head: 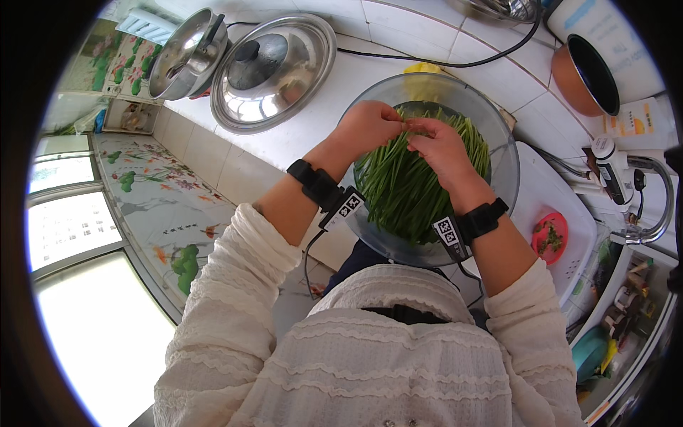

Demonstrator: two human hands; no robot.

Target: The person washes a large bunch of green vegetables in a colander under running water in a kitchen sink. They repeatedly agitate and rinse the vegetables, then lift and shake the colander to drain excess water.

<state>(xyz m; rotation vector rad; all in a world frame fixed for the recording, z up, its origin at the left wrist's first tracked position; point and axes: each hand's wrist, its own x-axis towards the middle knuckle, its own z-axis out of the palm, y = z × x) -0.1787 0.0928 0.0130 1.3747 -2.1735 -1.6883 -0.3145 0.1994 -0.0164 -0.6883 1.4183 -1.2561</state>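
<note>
Long green stalks, probably garlic chives, lie in a large clear basin in front of me. My left hand and my right hand meet over the far part of the stalks, with their fingertips close together. The fingers of both hands are pinched; whether something small, such as a stalk tip, is between them is too fine to tell. A yellow cloth or bag shows at the basin's far rim. Both wrists wear black straps with tagged devices.
A domed steel lid and steel pans stand on the white counter at left. To the right are a white plastic tub, a red bowl with green scraps, a faucet and an orange pot. A black cable runs behind.
</note>
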